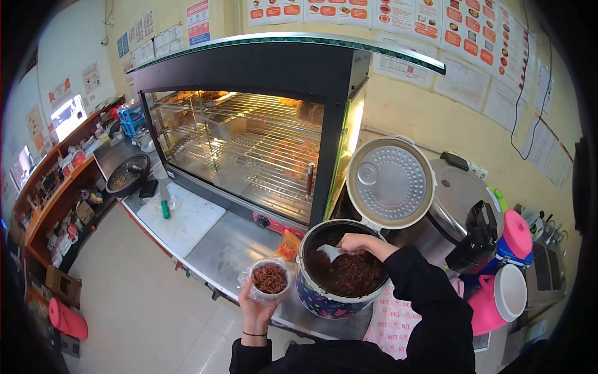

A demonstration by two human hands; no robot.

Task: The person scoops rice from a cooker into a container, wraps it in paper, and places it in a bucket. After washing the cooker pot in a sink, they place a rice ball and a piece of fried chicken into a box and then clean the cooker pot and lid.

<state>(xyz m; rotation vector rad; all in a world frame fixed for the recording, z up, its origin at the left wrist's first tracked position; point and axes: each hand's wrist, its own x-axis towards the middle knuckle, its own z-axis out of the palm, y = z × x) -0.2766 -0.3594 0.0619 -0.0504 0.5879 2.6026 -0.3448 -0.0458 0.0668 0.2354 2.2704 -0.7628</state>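
Note:
My left hand [256, 308] is wrapped round a small bowl [288, 278] lined with clear plastic and filled with dark reddish-brown rice [270, 278]. It is held up in front of the counter edge, just left of the cooker. My right hand [361, 242] grips a pale rice paddle [330, 252], whose blade dips into the open rice cooker [333, 306]. The pot has a dark floral outside and holds more dark rice [358, 274]. Its round lid [391, 181] stands raised behind it, its dimpled metal inside showing.
Behind the counter [233, 249] stands a glass food warmer [249, 143] with lit racks. A white cutting board [180, 218] carries a green-handled knife [165, 206]. An orange packet [288, 245] lies beside the cooker. A large steel cooker [458, 193] and pink pitcher [483, 308] are at right.

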